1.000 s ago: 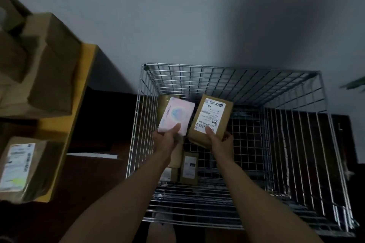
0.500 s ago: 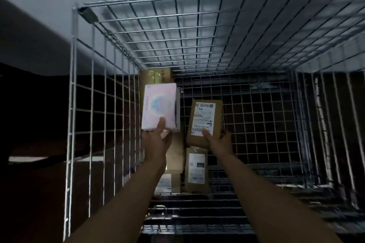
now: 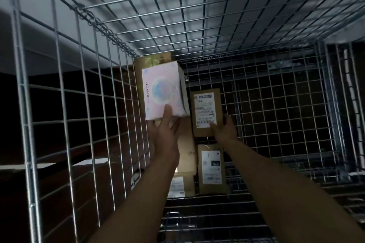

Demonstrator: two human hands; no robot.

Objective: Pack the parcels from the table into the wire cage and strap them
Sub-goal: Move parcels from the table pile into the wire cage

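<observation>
By the left wall of the wire cage (image 3: 65, 104), the left hand (image 3: 164, 134) gripped a pink-and-white box (image 3: 161, 90), its vertical lettering unreadable. Beside it, low in the cage, the right hand (image 3: 225, 130) clasped a brown parcel (image 3: 205, 112) bearing a barcoded white label.

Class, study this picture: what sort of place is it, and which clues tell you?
Likely a parcel depot or warehouse packing area: a wire cage holds a labelled brown parcel, the left hand holds a pink box and the right hand a second parcel.
</observation>
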